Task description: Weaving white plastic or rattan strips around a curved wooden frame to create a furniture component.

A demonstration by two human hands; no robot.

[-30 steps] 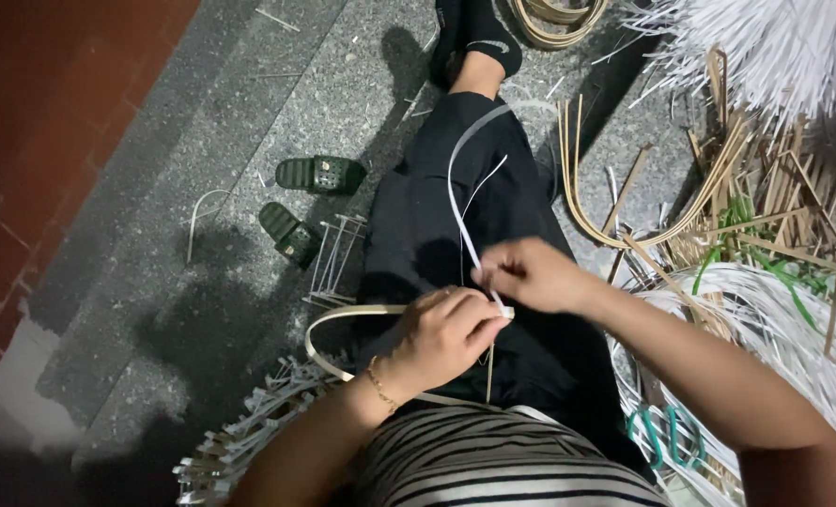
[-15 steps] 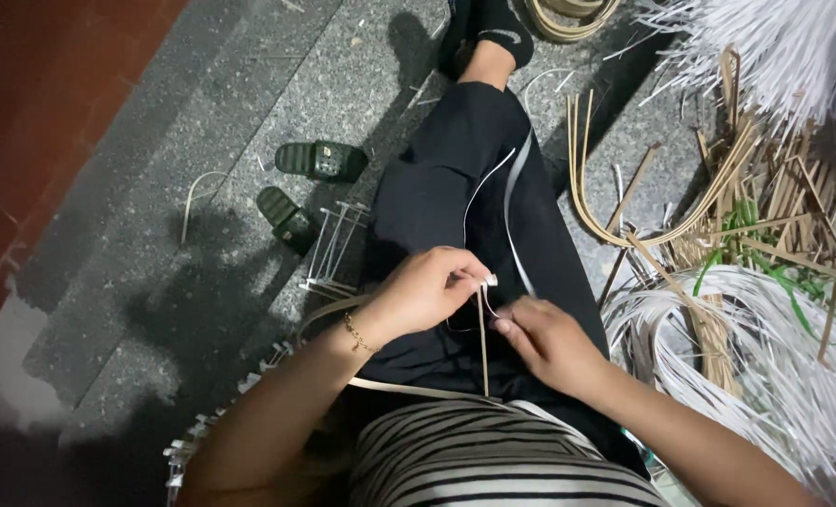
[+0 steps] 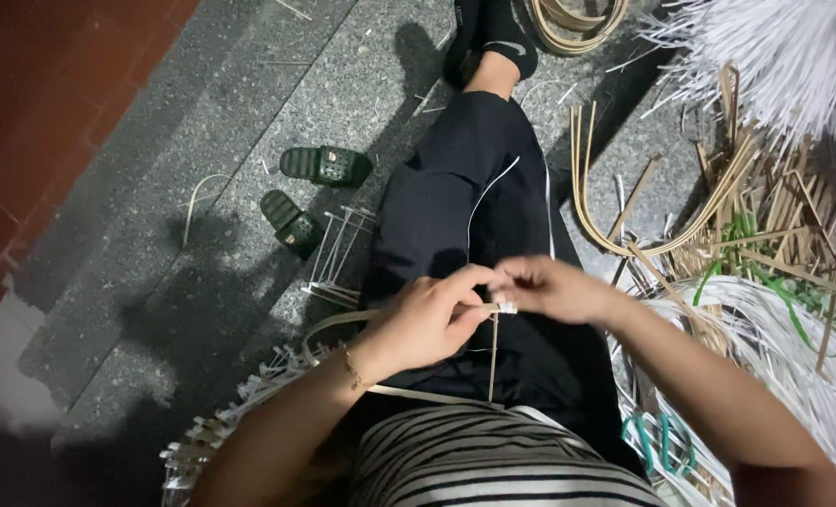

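1. Pale flat cane strip (image 3: 343, 324) ran in a loop from the lap out to the person's left and back under the left forearm.
2. Left hand (image 3: 427, 319) was curled over the lap, wrist bent inward, thumb and forefinger pinched shut on the strip where it met the other hand.
3. Right hand (image 3: 549, 289) came in from the right, palm down, fingertips closed on the same spot; the two hands touched at the pinch.
4. Thin white strand (image 3: 484, 202) ran up from the pinch along the black trouser leg (image 3: 465, 178). Could not tell which hand held it.
5. One thin stick (image 3: 493, 361) hung straight down from the pinch toward the striped shirt (image 3: 493, 465).
6. Woven pale piece (image 3: 221, 437) lay at the left knee, just beside the left forearm.
7. Green sandals (image 3: 305, 192) sat on the grey stone floor (image 3: 202, 141), well apart from the hands.
8. Loose cane strips (image 3: 719, 216) and white strands (image 3: 794, 56) were piled on the right.
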